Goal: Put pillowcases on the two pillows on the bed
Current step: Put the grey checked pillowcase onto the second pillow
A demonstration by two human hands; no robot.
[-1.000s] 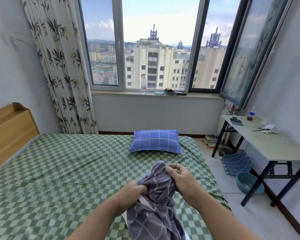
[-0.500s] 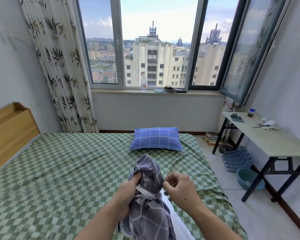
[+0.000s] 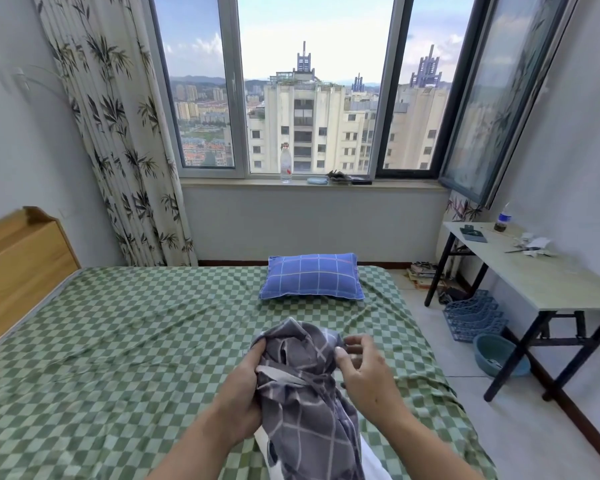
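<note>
Pillowcase [image 3: 305, 393] – grey plaid, bunched, left hand [image 3: 246, 386] gripping, right hand [image 3: 364, 368] pinching edge

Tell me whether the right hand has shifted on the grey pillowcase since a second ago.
Yes. The right hand has come off the top of the grey pillowcase and dropped to its right side, nearer the bed's right edge.

Two bare forearms, no sleeves, left hand [image 3: 245, 386], right hand [image 3: 368, 372]
</note>
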